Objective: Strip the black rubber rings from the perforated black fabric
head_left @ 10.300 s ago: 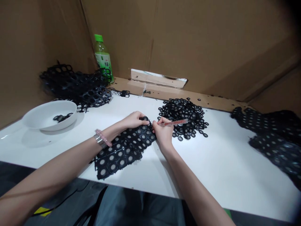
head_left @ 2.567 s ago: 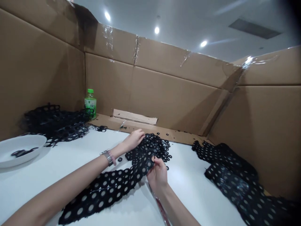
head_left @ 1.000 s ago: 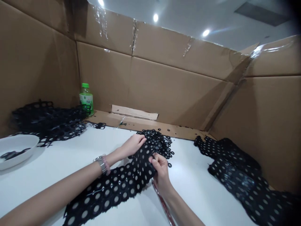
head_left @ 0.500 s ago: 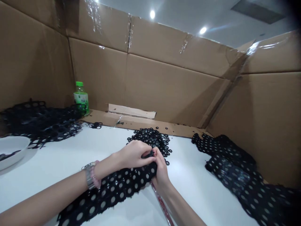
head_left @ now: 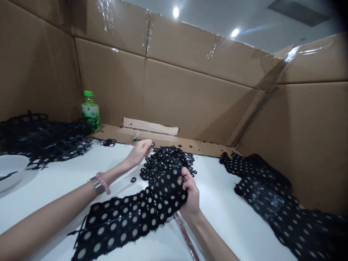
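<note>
- Left hand (head_left: 141,150) has moved up and left, apart from the right hand (head_left: 190,197) that it met half a second ago; its fingertips pinch what looks like a small black ring (head_left: 153,144).
- Right hand is closed on the right end of a black, rubbery-looking sheet with pale round spots (head_left: 130,217); whether it also grips the red-tinted clear stick (head_left: 185,232), I cannot tell.
- Best, I judge, to hold that edge steady and free pieces singly.
- From the right hand, the sheet runs lower left across the white surface (head_left: 225,224), below the left hand.
</note>
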Tool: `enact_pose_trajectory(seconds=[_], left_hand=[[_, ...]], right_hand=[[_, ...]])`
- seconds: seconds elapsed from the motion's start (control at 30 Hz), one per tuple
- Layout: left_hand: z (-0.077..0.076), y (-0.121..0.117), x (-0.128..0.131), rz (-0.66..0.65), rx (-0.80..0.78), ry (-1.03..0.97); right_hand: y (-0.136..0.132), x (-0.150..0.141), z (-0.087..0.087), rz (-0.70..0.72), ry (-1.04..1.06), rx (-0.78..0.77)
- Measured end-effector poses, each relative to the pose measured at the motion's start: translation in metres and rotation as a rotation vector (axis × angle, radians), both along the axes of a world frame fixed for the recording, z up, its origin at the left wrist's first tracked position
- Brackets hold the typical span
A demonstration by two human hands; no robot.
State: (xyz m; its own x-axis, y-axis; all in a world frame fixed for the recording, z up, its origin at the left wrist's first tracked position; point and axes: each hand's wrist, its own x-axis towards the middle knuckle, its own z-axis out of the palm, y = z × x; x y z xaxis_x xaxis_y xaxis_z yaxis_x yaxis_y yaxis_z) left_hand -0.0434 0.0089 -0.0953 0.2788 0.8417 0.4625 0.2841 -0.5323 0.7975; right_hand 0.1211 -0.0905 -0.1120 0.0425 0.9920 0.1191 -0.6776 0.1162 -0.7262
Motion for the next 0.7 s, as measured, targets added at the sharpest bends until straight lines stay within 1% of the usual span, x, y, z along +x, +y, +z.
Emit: enact_pose_trajectory(seconds=[0.03,0.1,0.13,0.2,0.27,0.3,0.37,0.43,0.5,0.57,0.6,0.63,0.7], left_hand=[[-0.003,0.006,-0.004,0.052,0.024,0.027],[-0.01,0.013,-0.007,0.065,0.101,0.191],[-0.015,0.014,-0.006,0.039,0.126,0.281],[-0.025,0.013,0.0,-0.027,0.126,0.404],[-0.032,0.011,0.007,-0.057,0.101,0.46],[-0.032,0.01,0.01,-0.054,0.102,0.468],[-0.028,0.005,0.012,-0.028,0.163,0.445],[-0.017,-0.004,0.011,-0.043,0.294,0.394],[-0.005,-0.016,0.011,-0.159,0.437,0.375],[0.006,-0.028,0.014,-0.298,0.522,0.422],[0.01,-0.034,0.016,-0.333,0.529,0.463],[0.013,-0.038,0.018,-0.339,0.514,0.503],[0.017,-0.043,0.021,-0.319,0.445,0.567]], right_hand=[[-0.001,0.0,0.0,0.023,0.018,-0.005],[-0.002,-0.001,0.0,0.064,0.029,-0.028],[-0.002,-0.001,-0.001,0.076,0.016,-0.04],[-0.001,-0.002,-0.002,0.089,-0.032,-0.062],[0.0,-0.002,-0.003,0.1,-0.072,-0.081],[0.001,-0.001,-0.004,0.111,-0.083,-0.09],[0.001,-0.001,-0.003,0.13,-0.095,-0.108],[0.001,-0.001,-0.002,0.151,-0.104,-0.124],[0.002,-0.001,-0.001,0.167,-0.108,-0.14],[0.003,-0.002,0.0,0.163,-0.106,-0.159],[0.003,-0.002,-0.001,0.157,-0.102,-0.17],[0.004,-0.002,-0.002,0.144,-0.09,-0.184],[0.004,-0.002,-0.003,0.119,-0.065,-0.216]])
